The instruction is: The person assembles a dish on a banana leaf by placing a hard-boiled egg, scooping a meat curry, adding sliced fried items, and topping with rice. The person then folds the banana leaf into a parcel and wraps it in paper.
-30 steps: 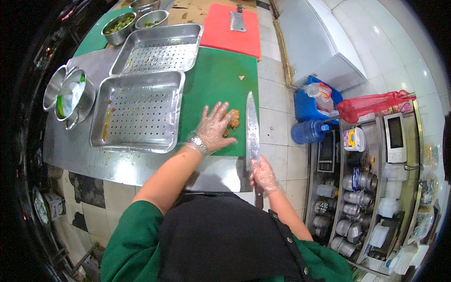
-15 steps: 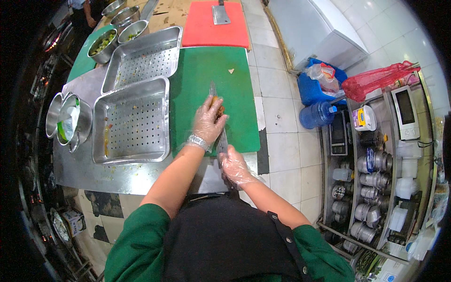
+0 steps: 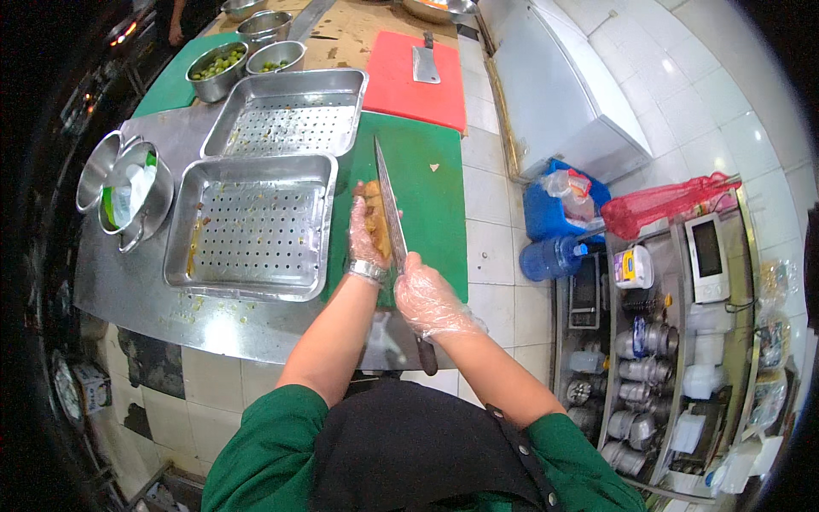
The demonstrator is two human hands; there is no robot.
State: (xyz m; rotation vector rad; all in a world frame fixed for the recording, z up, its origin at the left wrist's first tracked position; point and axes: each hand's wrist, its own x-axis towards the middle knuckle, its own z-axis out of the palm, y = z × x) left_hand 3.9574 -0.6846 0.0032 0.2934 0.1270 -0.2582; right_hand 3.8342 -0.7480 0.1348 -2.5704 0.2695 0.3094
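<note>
Pale floor tiles [image 3: 490,256] run along the right of the steel worktop [image 3: 273,320], where a green cutting board [image 3: 435,230] lies beneath both gloved hands. Brown, cooked-looking food pieces [image 3: 376,226] lie in a row on this board, just right of the left hand's fingers and palm, between them and the blade of a long kitchen knife [image 3: 390,205]. The left hand [image 3: 363,235] stands on edge, its fingers extended alongside the food; whether they squeeze it, I cannot tell. The right hand [image 3: 426,299] has its fingers wrapped around the knife close to the blade's heel, with the dark handle end showing below them and the tip pointing away beyond the left fingers.

Left of the left fingers sits a perforated steel pan [image 3: 252,230]; past them, a cleaver [image 3: 426,66] lies on a red cutting board [image 3: 401,85].

This looks like gathering the pieces between palm and blade. To do it well, I would press evenly from both sides, lay the flat of the blade rather than its edge toward the palm, and tuck the left fingertips away from the edge, since thin gloves give little protection.
</note>
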